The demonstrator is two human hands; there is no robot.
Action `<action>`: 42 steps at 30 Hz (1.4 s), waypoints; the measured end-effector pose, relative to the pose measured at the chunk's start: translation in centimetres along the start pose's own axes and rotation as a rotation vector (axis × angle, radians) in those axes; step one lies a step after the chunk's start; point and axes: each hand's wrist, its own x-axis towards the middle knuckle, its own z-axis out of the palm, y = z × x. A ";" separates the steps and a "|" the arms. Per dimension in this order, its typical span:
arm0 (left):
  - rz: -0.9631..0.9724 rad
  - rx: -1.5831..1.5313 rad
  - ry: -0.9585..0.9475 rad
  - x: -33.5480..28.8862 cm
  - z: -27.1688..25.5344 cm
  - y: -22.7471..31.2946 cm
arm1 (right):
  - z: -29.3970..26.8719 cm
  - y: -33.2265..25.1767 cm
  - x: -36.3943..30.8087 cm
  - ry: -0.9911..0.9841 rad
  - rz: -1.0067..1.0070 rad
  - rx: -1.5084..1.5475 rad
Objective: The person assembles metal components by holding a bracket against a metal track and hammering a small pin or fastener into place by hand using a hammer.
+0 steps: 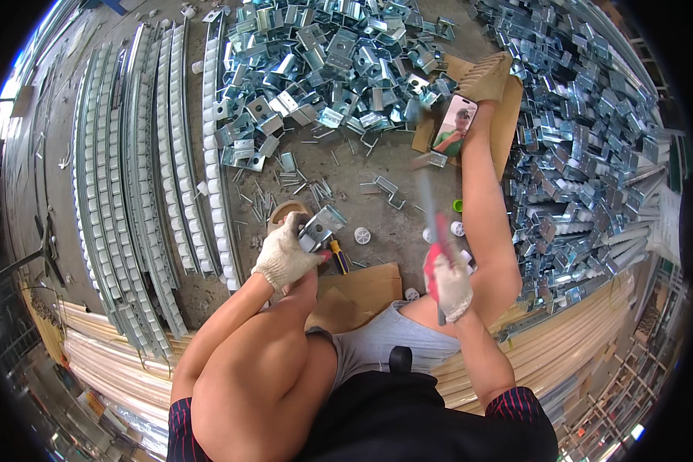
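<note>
My left hand (282, 256), in a white knit glove, is closed around a shiny metal bracket (323, 228) near my left foot. My right hand (448, 282), gloved in white and red, grips the handle of a hammer (430, 202). The hammer is raised and smeared by motion; its head is hard to make out. Beside the bracket lies a screwdriver (339, 258) with a yellow and dark handle. A white roller wheel (363, 235) rests on the floor to the bracket's right. Loose metal pins (321, 190) are scattered just beyond it.
A heap of metal brackets (323, 69) spreads ahead, with another pile (570, 169) at the right. Roller tracks (142, 169) with white wheels stand in rows at the left. A phone (454, 123) leans by my right foot on cardboard (508, 115). A green ring (458, 205) lies near my right leg.
</note>
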 end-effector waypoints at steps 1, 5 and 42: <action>0.035 -0.020 0.027 0.0 -0.1 -0.2 | 0.3 0.2 -0.1 -0.060 -0.036 -0.087; 0.075 -0.030 0.043 0.0 0.6 -0.5 | 0.3 0.6 0.1 -0.225 -0.016 -0.294; 0.046 0.007 0.012 0.3 0.5 0.7 | 0.3 -1.0 0.6 -0.161 0.175 0.003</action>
